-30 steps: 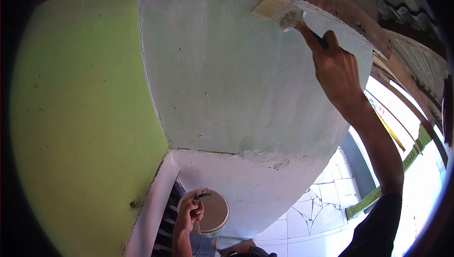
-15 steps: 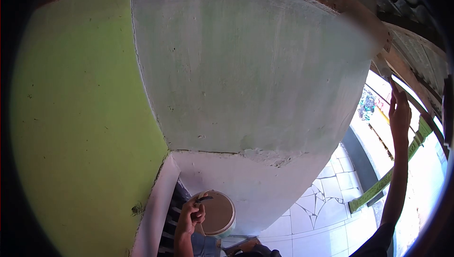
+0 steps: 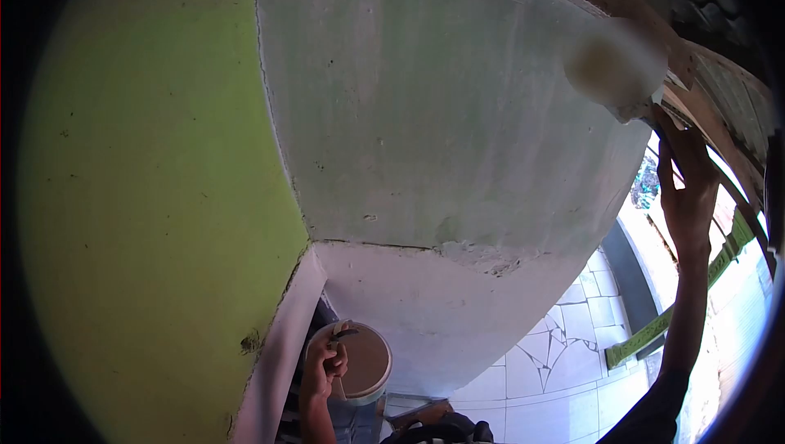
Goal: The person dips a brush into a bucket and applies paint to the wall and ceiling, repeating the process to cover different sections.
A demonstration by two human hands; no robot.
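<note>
At the upper right, my right hand [image 3: 688, 170] is raised and closed around the handle of a putty knife [image 3: 634, 110]. Its flat, pale-smeared head lies against the grey-green wall [image 3: 458, 117] close to the outer edge, and a blurred patch hides part of it. Low in the view, my left hand [image 3: 325, 369] is closed on a small tool [image 3: 345, 334] with a dark end above the fist; a pale flat strip shows below the fingers. I cannot tell what kind of tool it is. Behind that hand stands a round bucket [image 3: 370, 362] with brownish contents.
A bright green wall [image 3: 163, 158] meets the grey-green one at a cracked corner on the left. Rough plaster [image 3: 482, 257] marks the wall's lower band. White broken-tile flooring [image 3: 548, 354], a green carved post [image 3: 646, 338] and roof timbers [image 3: 703, 109] lie to the right.
My right hand has brought the putty knife leftward and up, from beyond the wall's edge onto the wall. The view has shifted slightly; my left hand still holds its tool by the bucket.
</note>
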